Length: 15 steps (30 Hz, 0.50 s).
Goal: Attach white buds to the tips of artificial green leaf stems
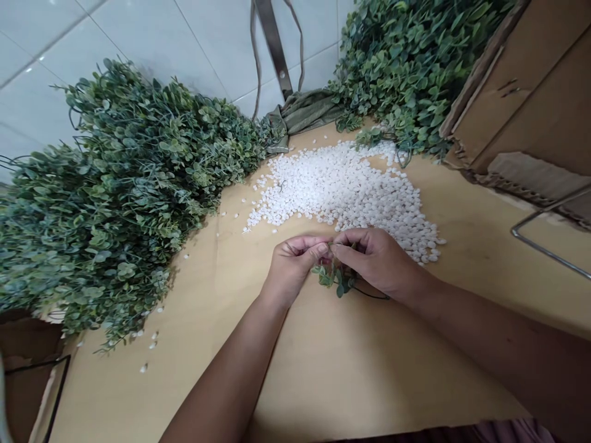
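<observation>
My left hand (295, 261) and my right hand (373, 255) meet fingertip to fingertip above the table, both closed in a pinch. Between them is a small artificial leaf sprig (340, 280), its green leaves hanging below the fingers and a thin dark stem running out under my right palm. The exact spot where the fingertips press together is mostly hidden. Just beyond the hands spreads a pile of small white plastic pieces (337, 184), and my right hand is close to its near edge.
A large heap of artificial greenery (138, 184) covers the table's left side; another leafy bunch (406, 74) stands at the back right. Cardboard (530, 86) rises on the right, with a bent metal rod (549, 252) near it. Dark green cloth (309, 111) lies against the tiled wall (194, 43).
</observation>
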Available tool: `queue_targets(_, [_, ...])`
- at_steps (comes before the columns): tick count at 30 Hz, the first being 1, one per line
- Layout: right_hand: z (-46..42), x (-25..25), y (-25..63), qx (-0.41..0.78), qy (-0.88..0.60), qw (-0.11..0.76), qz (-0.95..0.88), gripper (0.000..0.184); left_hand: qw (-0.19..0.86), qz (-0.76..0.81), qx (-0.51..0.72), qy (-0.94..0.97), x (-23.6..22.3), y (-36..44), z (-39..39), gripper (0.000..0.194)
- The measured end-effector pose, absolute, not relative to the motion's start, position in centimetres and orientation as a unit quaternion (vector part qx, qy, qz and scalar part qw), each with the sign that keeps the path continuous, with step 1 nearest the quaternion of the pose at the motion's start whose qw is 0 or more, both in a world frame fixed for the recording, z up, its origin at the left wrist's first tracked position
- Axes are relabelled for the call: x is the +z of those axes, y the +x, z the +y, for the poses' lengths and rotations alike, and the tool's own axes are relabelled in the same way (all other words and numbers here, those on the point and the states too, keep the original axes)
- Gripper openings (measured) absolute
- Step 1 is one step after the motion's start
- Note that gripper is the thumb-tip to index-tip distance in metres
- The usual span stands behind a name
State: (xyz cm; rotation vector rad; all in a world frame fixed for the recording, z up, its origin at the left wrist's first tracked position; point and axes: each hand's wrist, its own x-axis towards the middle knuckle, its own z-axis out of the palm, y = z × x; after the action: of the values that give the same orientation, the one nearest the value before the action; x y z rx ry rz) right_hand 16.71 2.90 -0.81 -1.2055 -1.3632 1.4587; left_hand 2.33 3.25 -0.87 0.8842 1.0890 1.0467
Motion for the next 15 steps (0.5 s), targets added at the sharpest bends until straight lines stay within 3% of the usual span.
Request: queue_targets(15, [3.21,-0.95,16.84,0.58,-0.466,0.394,-0.539,0.019,0.638,0.485,0.449,0.395,-0.5,2.24,3.54,0.021])
